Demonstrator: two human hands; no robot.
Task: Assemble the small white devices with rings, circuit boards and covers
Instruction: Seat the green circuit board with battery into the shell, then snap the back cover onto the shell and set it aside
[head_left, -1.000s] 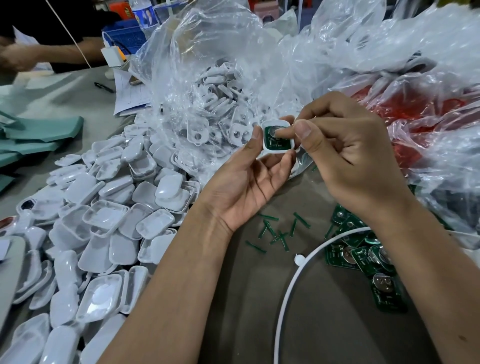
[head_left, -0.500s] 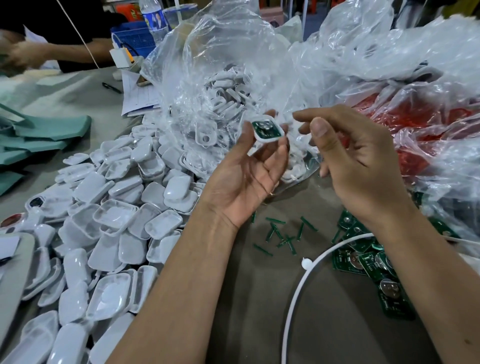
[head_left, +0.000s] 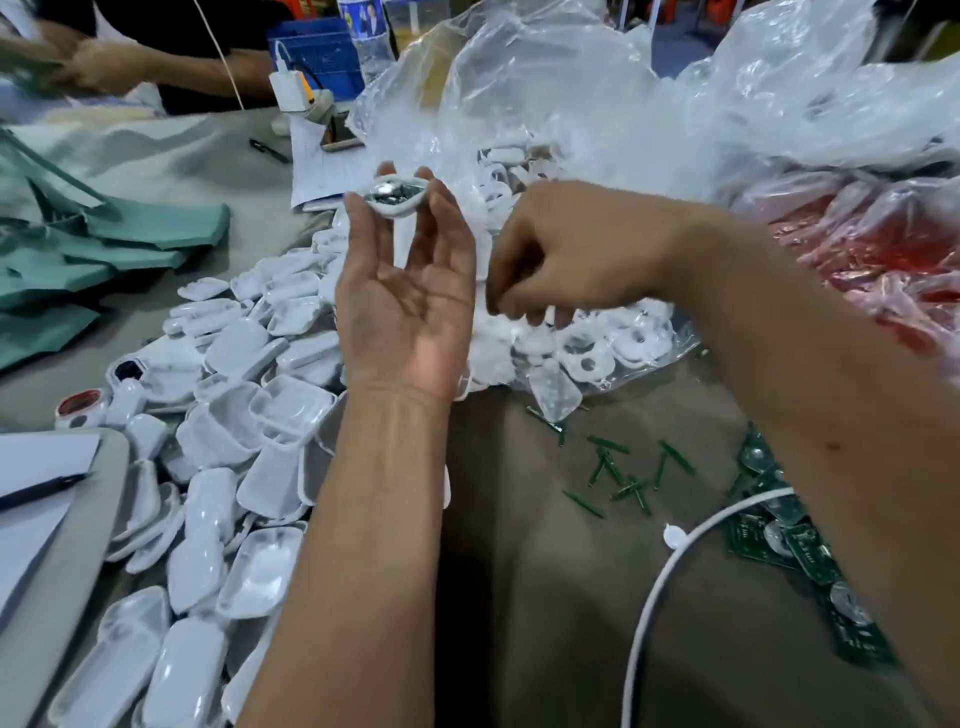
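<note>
My left hand (head_left: 405, 306) is raised palm up and holds a small white device shell (head_left: 395, 196) at its fingertips, with a green circuit board and a shiny coin cell inside it. My right hand (head_left: 582, 249) reaches down into the clear bag of white covers (head_left: 613, 348), its fingers curled and pinching at a white cover; this part is blurred. A heap of empty white shells (head_left: 260, 395) lies left of my left forearm. Green circuit boards (head_left: 795, 545) lie under my right forearm.
Small green strips (head_left: 623, 467) are scattered on the brown mat. A white cable (head_left: 660, 587) curves across it. A bag of red parts (head_left: 857, 249) lies at the right, green sheets (head_left: 130, 228) at the left, a grey tray with paper and pen (head_left: 52, 493) at the near left. Another person's arms (head_left: 104, 62) are across the table.
My right hand left the device and dropped into the bag of covers. My left hand lifted the shell with the board up and to the left.
</note>
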